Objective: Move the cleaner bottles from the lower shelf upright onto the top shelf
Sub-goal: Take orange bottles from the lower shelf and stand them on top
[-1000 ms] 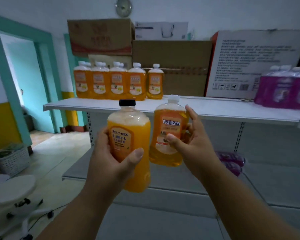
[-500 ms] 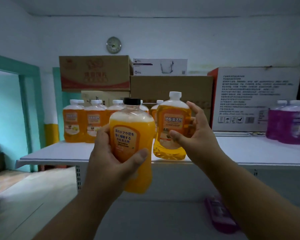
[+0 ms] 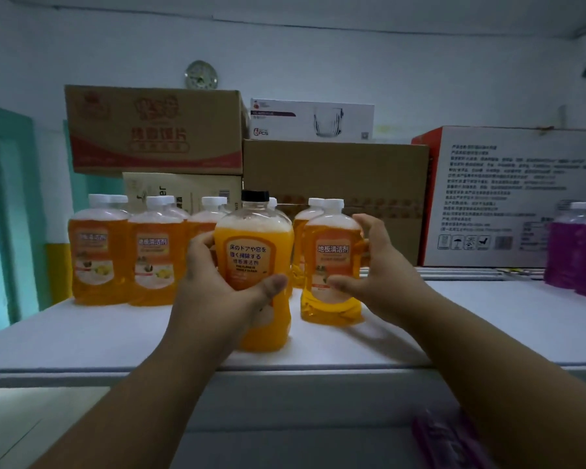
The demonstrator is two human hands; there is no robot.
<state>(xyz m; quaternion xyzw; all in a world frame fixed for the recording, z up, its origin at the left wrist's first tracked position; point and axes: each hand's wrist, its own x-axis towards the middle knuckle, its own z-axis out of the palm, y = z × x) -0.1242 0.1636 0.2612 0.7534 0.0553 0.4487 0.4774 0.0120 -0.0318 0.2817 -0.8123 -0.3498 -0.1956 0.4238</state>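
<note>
Both hands clamped mid-frame, left hand (image 3: pixel 217 296) on black-capped orange plastic cleaner bottle (image 3: pixel 254 265), right hand (image 3: pixel 379 275) on white-capped one (image 3: pixel 332 265), upright on white top shelf (image 3: pixel 454 319); hasty release risks toppling neighbours.

Wall clock (image 3: pixel 201 74), stacked cardboard boxes (image 3: pixel 153 130), white glassware box (image 3: pixel 312 120), teal door frame (image 3: pixel 0 211)

Purple bottle (image 3: pixel 454 441) blurred, edge-cropped
</note>
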